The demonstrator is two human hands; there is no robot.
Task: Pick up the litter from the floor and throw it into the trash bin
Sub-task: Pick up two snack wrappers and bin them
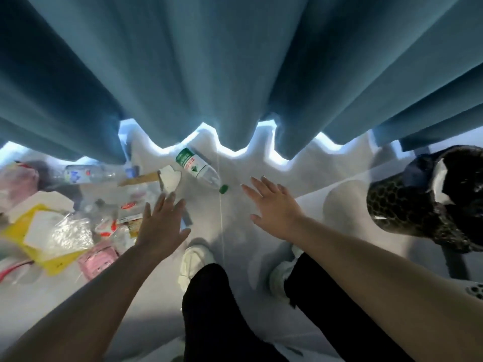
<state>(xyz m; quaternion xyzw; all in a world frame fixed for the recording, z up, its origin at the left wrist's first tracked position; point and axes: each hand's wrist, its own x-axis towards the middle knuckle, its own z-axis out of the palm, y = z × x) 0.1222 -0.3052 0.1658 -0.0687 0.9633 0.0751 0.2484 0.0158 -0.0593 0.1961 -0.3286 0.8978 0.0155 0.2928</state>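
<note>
Litter lies scattered on the pale floor at the left. A clear plastic bottle with a green label and green cap (198,167) lies in front of the curtain, cap pointing toward me. A second clear bottle (86,174) lies farther left. A yellow-and-white wrapper (47,231), a pink packet (98,258) and several small wrappers fill the left side. My left hand (160,226) hovers open over the wrappers' right edge. My right hand (271,205) hovers open, just right of the green cap. Both hold nothing. The black-lined trash bin (428,202) stands at the right.
A blue pleated curtain (235,74) hangs across the top, its hem just above the floor with bright light beneath. My white shoes (194,259) and black trousers stand on the floor below my hands. A dark metal leg (271,267) sits under the bin at the right.
</note>
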